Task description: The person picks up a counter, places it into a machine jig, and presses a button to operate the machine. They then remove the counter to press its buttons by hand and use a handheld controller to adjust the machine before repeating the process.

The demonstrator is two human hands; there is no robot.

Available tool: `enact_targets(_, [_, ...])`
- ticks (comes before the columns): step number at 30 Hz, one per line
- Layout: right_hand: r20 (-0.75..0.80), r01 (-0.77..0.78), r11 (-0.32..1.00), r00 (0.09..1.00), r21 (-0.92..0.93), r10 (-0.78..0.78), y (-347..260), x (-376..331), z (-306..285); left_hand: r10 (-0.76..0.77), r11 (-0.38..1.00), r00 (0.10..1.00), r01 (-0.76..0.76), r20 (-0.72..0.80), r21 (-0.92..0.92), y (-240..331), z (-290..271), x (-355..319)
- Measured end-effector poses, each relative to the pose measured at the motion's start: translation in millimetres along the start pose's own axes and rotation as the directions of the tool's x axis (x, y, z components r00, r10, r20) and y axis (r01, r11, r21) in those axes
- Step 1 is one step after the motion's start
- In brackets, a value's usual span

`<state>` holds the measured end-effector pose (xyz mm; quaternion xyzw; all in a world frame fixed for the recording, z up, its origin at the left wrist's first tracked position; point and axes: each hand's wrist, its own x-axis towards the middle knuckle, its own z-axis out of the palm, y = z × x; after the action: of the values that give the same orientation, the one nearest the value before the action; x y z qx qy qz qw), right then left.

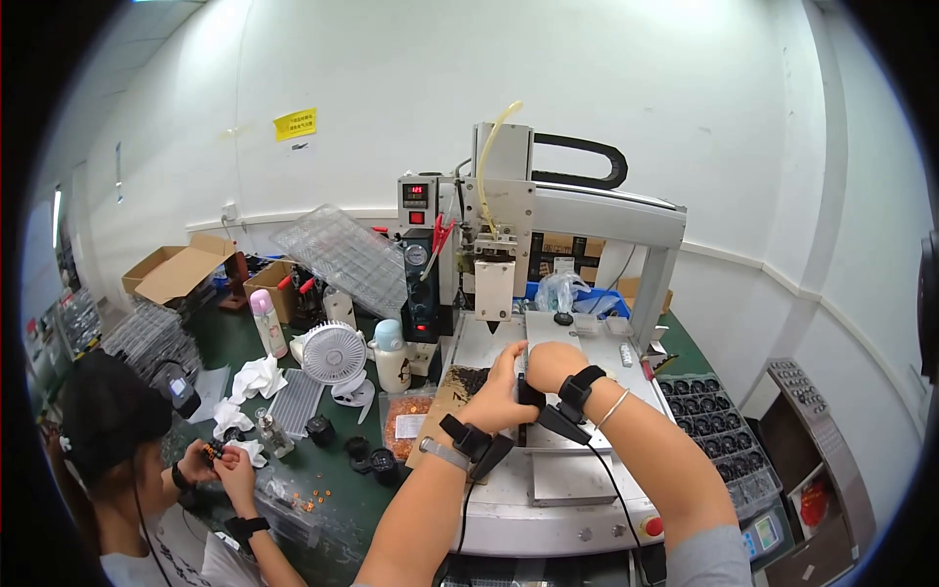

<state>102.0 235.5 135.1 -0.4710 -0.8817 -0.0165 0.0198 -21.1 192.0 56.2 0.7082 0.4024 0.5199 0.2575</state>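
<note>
My left hand (497, 396) and my right hand (555, 370) meet over the bed of a benchtop machine (502, 210), just in front of its pointed nozzle (492, 327). The fingers of my left hand are curled, with the thumb low beside a dark part between the hands. My right hand is bent over at the wrist and closed, its fingertips hidden. What the two hands grip is mostly covered by them. Left of my hand lies a brown board (456, 391) with dark stains. Black straps with small devices sit on both wrists.
On the left a person (117, 421) in a black cap handles a small dark part. Between us are a white fan (335, 354), a bottle (391, 357), a bag of orange pieces (406, 423) and black round parts (372, 458). A black compartment tray (719, 430) lies right.
</note>
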Motion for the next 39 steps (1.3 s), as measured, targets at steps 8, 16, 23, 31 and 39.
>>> enact_targets(8, [0.041, 0.109, 0.99, 0.994, -0.085, -0.106, -7, 3, 15, -0.188, 0.974, 0.975, 0.17, 0.118, 0.149, -5, -2, 3])
enact_targets(16, [-0.085, 0.021, 1.0, 0.996, 0.009, -0.02, -11, -16, 1, -0.204, 0.946, 0.974, 0.171, 0.095, 0.275, -2, -7, 1])
enact_targets(23, [-0.138, 0.144, 0.941, 0.985, 0.305, -0.106, 0, -12, 47, -0.137, 0.975, 0.986, 0.117, 0.099, 0.188, -16, -3, 5])
enact_targets(31, [-0.465, 0.531, 0.789, 0.808, 0.308, -0.363, 6, -144, -11, -0.025, 0.744, 1.0, 0.012, 0.01, 0.668, 15, -12, -21])
enact_targets(39, [-0.362, 0.282, 0.95, 0.879, -0.133, -0.311, -2, -278, 116, -0.003, 0.622, 0.998, -0.044, 0.059, 0.782, 26, -10, -19])
